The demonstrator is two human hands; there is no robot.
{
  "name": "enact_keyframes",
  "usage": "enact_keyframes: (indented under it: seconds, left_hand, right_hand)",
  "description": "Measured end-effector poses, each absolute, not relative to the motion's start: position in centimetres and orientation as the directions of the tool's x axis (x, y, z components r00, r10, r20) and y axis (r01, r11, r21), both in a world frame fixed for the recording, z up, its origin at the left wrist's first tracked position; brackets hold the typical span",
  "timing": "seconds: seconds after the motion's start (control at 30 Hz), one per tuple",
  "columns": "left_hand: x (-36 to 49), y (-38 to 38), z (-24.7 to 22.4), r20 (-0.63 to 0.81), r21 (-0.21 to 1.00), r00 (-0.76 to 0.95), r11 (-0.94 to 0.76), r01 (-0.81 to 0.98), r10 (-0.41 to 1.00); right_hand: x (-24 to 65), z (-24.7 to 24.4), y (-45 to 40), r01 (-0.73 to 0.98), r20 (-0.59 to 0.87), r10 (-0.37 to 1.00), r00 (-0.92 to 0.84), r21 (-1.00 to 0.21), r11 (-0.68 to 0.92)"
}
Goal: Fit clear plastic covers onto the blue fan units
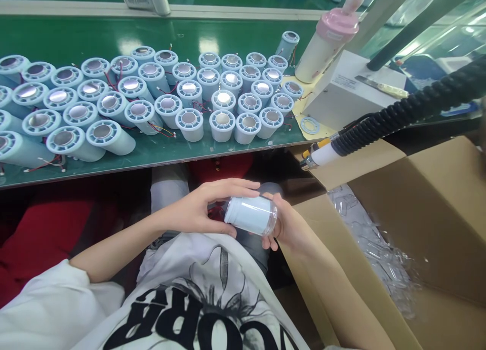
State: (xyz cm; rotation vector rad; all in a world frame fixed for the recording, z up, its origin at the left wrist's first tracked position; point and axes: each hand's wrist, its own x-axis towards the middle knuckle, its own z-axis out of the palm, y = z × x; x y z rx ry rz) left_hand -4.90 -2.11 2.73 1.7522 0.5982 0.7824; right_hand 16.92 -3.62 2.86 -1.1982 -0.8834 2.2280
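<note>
A light-blue cylinder (248, 211) lies on its side in front of my shirt, with a clear plastic cover (272, 218) around it. My right hand (283, 221) is closed around the covered right end, its fingertips showing underneath. At the other end, my left hand (207, 205) curls around the cylinder, with fingers along the top and thumb below. The palm-side faces of both hands are partly hidden. On the green bench (152, 160) ahead stand many similar light-blue cylinders (190, 124) with silvery round centres, several trailing thin red and black wires.
An open cardboard box (383, 172) at my right holds clear plastic covers (364, 238). Above it reaches a black corrugated hose (410, 109) with a white nozzle. A pink-topped bottle (321, 41), a white block-shaped stand (349, 89) and a light-blue ring (310, 125) occupy the bench's right end.
</note>
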Motion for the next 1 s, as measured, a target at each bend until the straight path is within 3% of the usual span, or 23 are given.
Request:
enact_keyframes:
  seconds: [0.2, 0.27, 0.33, 0.4, 0.47, 0.53, 0.6, 0.67, 0.73, 0.8, 1.0]
  left_hand:
    - [-4.7, -2.2, 2.8, 0.255, 0.933, 0.638, -0.359, 0.035, 0.726]
    - [-4.6, -2.4, 3.0, 0.237, 0.935, 0.629, -0.350, 0.059, 0.741]
    - [-4.5, -2.7, 3.2, 0.168, 0.959, 0.608, -0.272, 0.082, 0.776]
    - [-4.4, -3.1, 3.5, 0.056, 0.987, 0.590, -0.132, 0.087, 0.805]
    - [-4.4, -3.3, 3.8, -0.049, 0.997, 0.582, 0.005, 0.076, 0.812]
    - [-4.3, -3.3, 3.9, -0.110, 0.994, 0.582, 0.087, 0.067, 0.806]
    - [-4.4, -3.2, 4.0, -0.131, 0.991, 0.594, 0.115, 0.064, 0.794]
    - [-4.5, -3.0, 3.9, -0.083, 0.996, 0.613, 0.053, 0.067, 0.785]
    - [-4.7, -2.8, 3.8, -0.005, 0.996, 0.638, -0.053, 0.072, 0.770]
    - [-4.9, -2.7, 3.8, 0.019, 0.995, 0.655, -0.080, 0.063, 0.755]
    - [-4.6, -2.9, 3.2, -0.152, 0.981, 0.683, 0.196, 0.013, 0.714]
  right_hand:
    - [16.9, 3.0, -3.4, -0.056, -0.617, 0.490, -0.616, -0.586, -0.808]
    - [17.0, 2.6, -3.6, -0.022, -0.610, 0.482, -0.629, -0.606, -0.795]
    - [17.3, 2.1, -4.0, -0.021, -0.545, 0.572, -0.613, -0.712, -0.701]
    - [17.6, 1.6, -4.4, -0.035, -0.362, 0.772, -0.523, -0.896, -0.443]
    - [18.1, 1.3, -4.7, 0.050, -0.041, 0.906, -0.422, -0.999, -0.022]
    - [18.5, 1.3, -4.8, 0.177, 0.259, 0.857, -0.445, -0.913, 0.368]
    - [18.8, 1.4, -4.8, 0.216, 0.369, 0.781, -0.505, -0.821, 0.528]
    - [18.9, 1.6, -4.7, 0.166, 0.309, 0.810, -0.499, -0.883, 0.439]
    - [18.8, 1.8, -4.7, 0.055, 0.157, 0.874, -0.460, -0.977, 0.205]
    - [18.8, 1.9, -4.8, -0.047, 0.041, 0.898, -0.438, -0.999, 0.022]
    - [18.9, 2.0, -4.9, 0.076, -0.084, 0.916, -0.393, -0.995, -0.059]
